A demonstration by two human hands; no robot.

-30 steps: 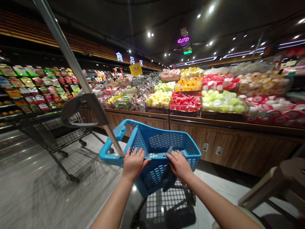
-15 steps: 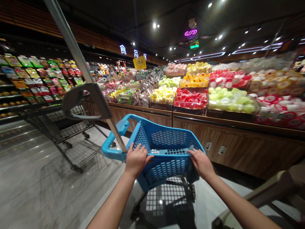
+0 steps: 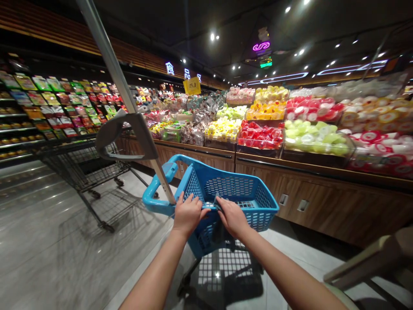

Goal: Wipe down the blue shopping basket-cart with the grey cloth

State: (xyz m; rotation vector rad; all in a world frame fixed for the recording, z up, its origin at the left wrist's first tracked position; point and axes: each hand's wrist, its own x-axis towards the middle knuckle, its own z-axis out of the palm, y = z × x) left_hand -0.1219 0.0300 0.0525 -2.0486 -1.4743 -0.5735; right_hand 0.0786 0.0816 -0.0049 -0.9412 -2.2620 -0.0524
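Note:
A blue plastic shopping cart (image 3: 263, 209) stands in front of me, its perforated basket holding nothing that I can see. My left hand (image 3: 188, 214) is closed over the near rim, close to the handle end. Just to its right, my right hand (image 3: 232, 216) presses a grey-blue cloth (image 3: 217, 200) onto the same rim. Part of the cloth hangs dark down the outside of the basket, and the palm covers the rest. A metal pole (image 3: 111, 56) with a grey loop handle (image 3: 142, 137) slants past the cart's blue handle (image 3: 151, 192).
Behind the cart runs a wooden display counter (image 3: 258, 174) stacked with colourful wrapped goods. A dark wire cart (image 3: 77, 168) stands to the left, before shelves of packets (image 3: 54, 103). At the lower right is a blurred beige object (image 3: 364, 262).
My right hand slid the cloth right along the rim toward the far end, then back left beside my left hand. The left hand kept its hold. The view shifted slightly.

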